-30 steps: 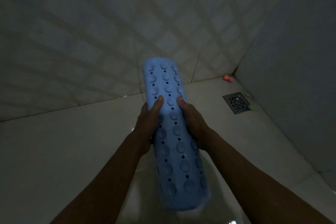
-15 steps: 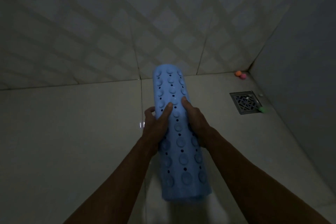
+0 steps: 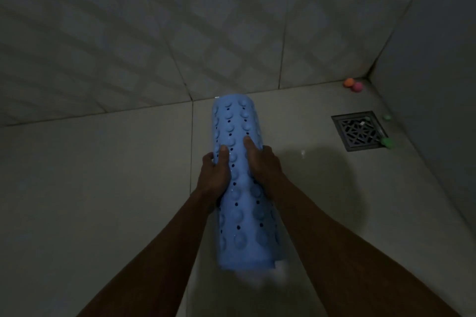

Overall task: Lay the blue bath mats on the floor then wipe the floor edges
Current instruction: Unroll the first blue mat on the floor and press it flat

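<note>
Dim room: pale tiled floor (image 3: 90,188) meets a diamond-patterned tiled wall (image 3: 154,33); a dark square metal drain grate (image 3: 359,134) sits near the right-hand corner

The rolled light-blue rubber bath mat (image 3: 242,188) has dropped lower toward the floor, its far end now below the wall's base line

The rolled mat (image 3: 242,188) runs near to far at the centre, over the floor (image 3: 90,188), its far end close to the far wall (image 3: 180,20). The left hand (image 3: 213,177) holds its left side, the right hand (image 3: 262,165) its right — both about midway along. The drain (image 3: 358,134) sits in the floor to the right, by the right wall (image 3: 438,72). Two balls (image 3: 353,85) lie in the far right corner — touching each other.
</note>
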Tool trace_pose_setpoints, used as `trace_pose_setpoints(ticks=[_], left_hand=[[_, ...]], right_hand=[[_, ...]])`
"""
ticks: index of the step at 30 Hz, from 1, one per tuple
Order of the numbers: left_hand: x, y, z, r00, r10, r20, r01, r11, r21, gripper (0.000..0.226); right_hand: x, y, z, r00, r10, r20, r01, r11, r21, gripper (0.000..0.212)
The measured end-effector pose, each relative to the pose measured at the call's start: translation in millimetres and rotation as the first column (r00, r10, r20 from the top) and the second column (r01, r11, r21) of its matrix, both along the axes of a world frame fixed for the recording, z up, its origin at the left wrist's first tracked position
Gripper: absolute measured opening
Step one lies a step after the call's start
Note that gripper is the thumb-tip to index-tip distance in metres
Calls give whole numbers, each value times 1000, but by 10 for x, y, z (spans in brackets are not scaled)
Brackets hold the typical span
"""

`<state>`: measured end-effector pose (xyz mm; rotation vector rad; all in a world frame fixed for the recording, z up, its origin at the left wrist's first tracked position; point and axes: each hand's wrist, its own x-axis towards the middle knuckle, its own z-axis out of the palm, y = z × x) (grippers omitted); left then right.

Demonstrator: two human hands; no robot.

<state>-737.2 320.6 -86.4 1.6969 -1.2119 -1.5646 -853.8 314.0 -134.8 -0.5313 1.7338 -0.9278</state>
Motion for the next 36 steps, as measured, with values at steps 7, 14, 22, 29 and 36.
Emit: trace_pose_setpoints(ticks=[7, 14, 22, 29, 36], left_hand=[[142, -58, -481, 993, -13, 114, 22, 997, -79, 90], [178, 115, -190, 977, -43, 211, 75, 986, -147, 68], [609, 192, -110, 960, -109, 259, 157, 972, -173, 65], [1130, 236, -63, 953, -132, 272, 172, 977, -128, 66], [1358, 235, -162, 948, -176, 265, 216, 968, -131, 81]], right_hand=[[9, 121, 1, 995, 49, -83, -47, 999, 19, 94], [31, 344, 113, 997, -1, -75, -6, 995, -98, 44], [359, 438, 231, 993, 52, -102, -65, 989, -131, 47], [793, 432, 292, 932, 264, -248, -307, 940, -152, 57], [1041, 460, 270, 949, 236, -207, -253, 965, -61, 77]])
